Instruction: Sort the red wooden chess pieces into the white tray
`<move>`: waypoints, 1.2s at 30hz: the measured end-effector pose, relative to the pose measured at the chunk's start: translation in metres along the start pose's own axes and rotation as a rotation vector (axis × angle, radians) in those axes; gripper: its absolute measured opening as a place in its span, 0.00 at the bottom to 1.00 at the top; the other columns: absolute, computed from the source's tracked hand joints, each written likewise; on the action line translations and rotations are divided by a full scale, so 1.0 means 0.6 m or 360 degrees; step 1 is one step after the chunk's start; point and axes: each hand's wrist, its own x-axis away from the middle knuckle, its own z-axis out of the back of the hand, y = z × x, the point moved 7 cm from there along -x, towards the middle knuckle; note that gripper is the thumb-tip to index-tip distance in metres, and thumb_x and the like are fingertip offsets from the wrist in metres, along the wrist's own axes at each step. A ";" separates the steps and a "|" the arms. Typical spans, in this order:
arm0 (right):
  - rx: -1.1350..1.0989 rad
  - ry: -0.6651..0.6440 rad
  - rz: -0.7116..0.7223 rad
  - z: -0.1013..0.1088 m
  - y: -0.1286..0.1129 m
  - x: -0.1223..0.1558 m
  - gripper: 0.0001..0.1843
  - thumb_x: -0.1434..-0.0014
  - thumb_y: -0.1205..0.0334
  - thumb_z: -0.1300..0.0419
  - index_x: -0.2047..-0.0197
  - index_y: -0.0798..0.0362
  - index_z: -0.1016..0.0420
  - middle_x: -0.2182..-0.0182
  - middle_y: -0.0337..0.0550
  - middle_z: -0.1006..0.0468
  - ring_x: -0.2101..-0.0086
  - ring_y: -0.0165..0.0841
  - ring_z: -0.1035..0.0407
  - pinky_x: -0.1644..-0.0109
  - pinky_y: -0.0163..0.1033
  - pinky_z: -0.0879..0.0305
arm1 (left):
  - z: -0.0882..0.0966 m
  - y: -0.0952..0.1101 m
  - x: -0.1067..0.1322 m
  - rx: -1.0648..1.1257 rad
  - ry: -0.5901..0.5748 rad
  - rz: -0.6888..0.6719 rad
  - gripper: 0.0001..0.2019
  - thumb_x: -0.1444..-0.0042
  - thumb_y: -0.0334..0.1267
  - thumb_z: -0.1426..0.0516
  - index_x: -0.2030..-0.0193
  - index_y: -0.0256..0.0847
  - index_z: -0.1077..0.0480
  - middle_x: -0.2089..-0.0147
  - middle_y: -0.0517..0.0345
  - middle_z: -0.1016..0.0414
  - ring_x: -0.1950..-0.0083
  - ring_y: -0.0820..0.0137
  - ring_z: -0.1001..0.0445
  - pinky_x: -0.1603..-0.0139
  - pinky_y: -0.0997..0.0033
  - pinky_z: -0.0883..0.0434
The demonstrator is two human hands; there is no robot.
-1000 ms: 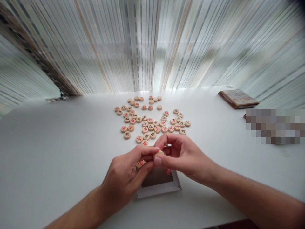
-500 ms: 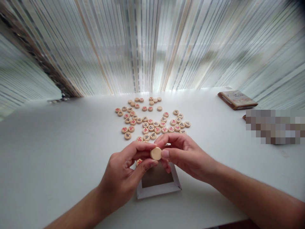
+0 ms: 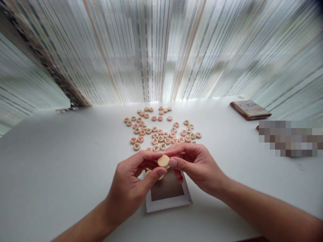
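My left hand [image 3: 131, 183] and my right hand [image 3: 195, 164] meet over a shallow white box [image 3: 168, 198] near the table's front edge. Both pinch a stack of round wooden game pieces [image 3: 163, 161]; its blank top disc faces me. More discs of the stack show under my left thumb, partly hidden. Behind my hands, several wooden pieces [image 3: 161, 131] marked in red or black lie scattered on the white table [image 3: 63, 161].
A flat brown box [image 3: 249, 110] lies at the table's far right. Beside it is a blurred-out patch. Striped curtains hang behind the table's far edge.
The stack between my fingers has turned so its blank top disc faces me. The view has tipped up a little.
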 end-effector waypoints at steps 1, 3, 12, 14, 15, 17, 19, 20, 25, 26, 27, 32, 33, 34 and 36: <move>0.0045 0.0027 0.0046 0.001 -0.002 0.002 0.06 0.39 0.62 0.23 0.58 0.50 0.10 0.67 0.42 0.16 0.77 0.25 0.27 0.76 0.30 0.27 | 0.001 0.002 0.000 -0.0065 0.0008 -0.0046 0.11 0.36 0.33 0.31 0.47 0.46 0.16 0.55 0.57 0.12 0.60 0.71 0.14 0.59 0.78 0.16; 0.0188 0.0084 0.0189 0.003 -0.011 0.006 0.04 0.38 0.64 0.24 0.59 0.50 0.11 0.68 0.41 0.16 0.77 0.26 0.26 0.76 0.30 0.27 | 0.002 0.005 0.001 -0.0196 0.0015 -0.0117 0.13 0.37 0.31 0.31 0.47 0.47 0.15 0.54 0.57 0.12 0.59 0.70 0.14 0.57 0.78 0.16; 0.1437 0.0116 0.1185 -0.028 -0.071 0.039 0.08 0.36 0.74 0.29 0.54 0.56 0.13 0.61 0.50 0.14 0.62 0.33 0.18 0.56 0.34 0.19 | -0.019 -0.005 0.003 -0.0062 -0.0028 0.0177 0.17 0.32 0.36 0.35 0.39 0.41 0.17 0.54 0.53 0.10 0.61 0.67 0.12 0.57 0.74 0.13; 0.1515 0.0083 0.1242 -0.032 -0.072 0.040 0.10 0.35 0.76 0.30 0.52 0.58 0.14 0.59 0.53 0.14 0.59 0.34 0.17 0.53 0.35 0.18 | -0.022 -0.009 0.001 0.0102 -0.0023 0.0273 0.18 0.32 0.37 0.35 0.37 0.43 0.18 0.51 0.53 0.10 0.62 0.69 0.12 0.57 0.74 0.13; 0.1535 0.0070 0.1256 -0.033 -0.071 0.040 0.10 0.35 0.76 0.31 0.51 0.58 0.14 0.58 0.54 0.14 0.59 0.34 0.17 0.52 0.35 0.18 | -0.022 -0.011 0.001 0.0158 -0.0021 0.0314 0.18 0.32 0.38 0.35 0.36 0.43 0.19 0.50 0.53 0.10 0.61 0.69 0.12 0.56 0.74 0.13; 0.1552 0.0047 0.1274 -0.035 -0.070 0.040 0.10 0.35 0.76 0.30 0.51 0.59 0.14 0.58 0.54 0.14 0.59 0.34 0.17 0.52 0.35 0.18 | -0.022 -0.015 0.000 0.0235 -0.0019 0.0383 0.18 0.31 0.41 0.35 0.36 0.44 0.19 0.49 0.53 0.10 0.59 0.68 0.12 0.53 0.73 0.13; 0.1559 0.0024 0.1293 -0.038 -0.070 0.040 0.10 0.36 0.74 0.29 0.51 0.59 0.15 0.58 0.55 0.14 0.59 0.35 0.17 0.53 0.35 0.18 | -0.020 -0.018 0.001 0.0294 -0.0019 0.0440 0.18 0.31 0.42 0.34 0.37 0.44 0.18 0.48 0.52 0.11 0.56 0.66 0.11 0.50 0.72 0.14; 0.1564 0.0018 0.1305 -0.039 -0.070 0.041 0.10 0.36 0.74 0.29 0.51 0.59 0.15 0.58 0.55 0.14 0.59 0.35 0.17 0.53 0.35 0.18 | -0.020 -0.019 0.001 0.0326 -0.0017 0.0461 0.18 0.32 0.43 0.34 0.38 0.43 0.17 0.48 0.52 0.11 0.55 0.66 0.11 0.50 0.72 0.14; 0.1673 0.0091 0.1239 -0.041 -0.072 0.042 0.11 0.35 0.72 0.29 0.50 0.54 0.17 0.59 0.51 0.14 0.62 0.36 0.17 0.56 0.38 0.18 | -0.018 -0.015 0.001 0.0362 0.0040 0.0479 0.17 0.35 0.40 0.32 0.40 0.40 0.16 0.52 0.52 0.10 0.58 0.64 0.10 0.49 0.68 0.13; 0.1701 0.0105 0.1216 -0.041 -0.073 0.043 0.11 0.35 0.71 0.29 0.50 0.52 0.17 0.59 0.50 0.14 0.62 0.36 0.18 0.56 0.38 0.18 | -0.018 -0.014 0.001 0.0334 0.0048 0.0473 0.17 0.35 0.39 0.32 0.41 0.40 0.16 0.53 0.52 0.10 0.59 0.64 0.10 0.49 0.67 0.13; 0.1725 0.0111 0.1199 -0.042 -0.074 0.043 0.11 0.35 0.70 0.29 0.50 0.51 0.18 0.60 0.49 0.14 0.62 0.36 0.18 0.56 0.39 0.19 | -0.019 -0.012 0.001 0.0298 0.0049 0.0462 0.17 0.35 0.39 0.32 0.41 0.39 0.16 0.53 0.51 0.10 0.59 0.64 0.10 0.49 0.66 0.12; 0.1820 0.0035 0.1133 -0.045 -0.080 0.041 0.07 0.35 0.70 0.33 0.55 0.50 0.21 0.63 0.46 0.17 0.65 0.35 0.23 0.60 0.39 0.24 | -0.001 -0.002 -0.003 0.0076 0.0102 0.0309 0.16 0.33 0.40 0.34 0.42 0.38 0.17 0.51 0.48 0.10 0.53 0.60 0.11 0.51 0.67 0.13; 0.1847 -0.0011 0.1081 -0.044 -0.079 0.037 0.07 0.36 0.70 0.33 0.56 0.51 0.21 0.65 0.45 0.19 0.66 0.34 0.24 0.61 0.38 0.26 | 0.007 -0.001 -0.006 0.0026 0.0134 0.0260 0.16 0.32 0.41 0.35 0.41 0.39 0.18 0.49 0.48 0.11 0.51 0.61 0.11 0.49 0.67 0.14; 0.1879 -0.0070 0.1013 -0.043 -0.077 0.034 0.07 0.38 0.71 0.34 0.57 0.51 0.22 0.67 0.43 0.20 0.67 0.34 0.26 0.63 0.38 0.28 | 0.018 0.000 -0.010 -0.0033 0.0179 0.0200 0.16 0.31 0.42 0.36 0.41 0.39 0.19 0.48 0.49 0.12 0.50 0.61 0.12 0.47 0.67 0.15; 0.1954 -0.0246 0.0830 -0.041 -0.068 0.027 0.05 0.39 0.71 0.34 0.60 0.52 0.23 0.69 0.41 0.22 0.69 0.32 0.29 0.64 0.37 0.32 | 0.036 0.000 -0.019 -0.0181 0.0255 0.0084 0.14 0.29 0.44 0.38 0.43 0.39 0.20 0.48 0.49 0.13 0.50 0.63 0.13 0.44 0.65 0.17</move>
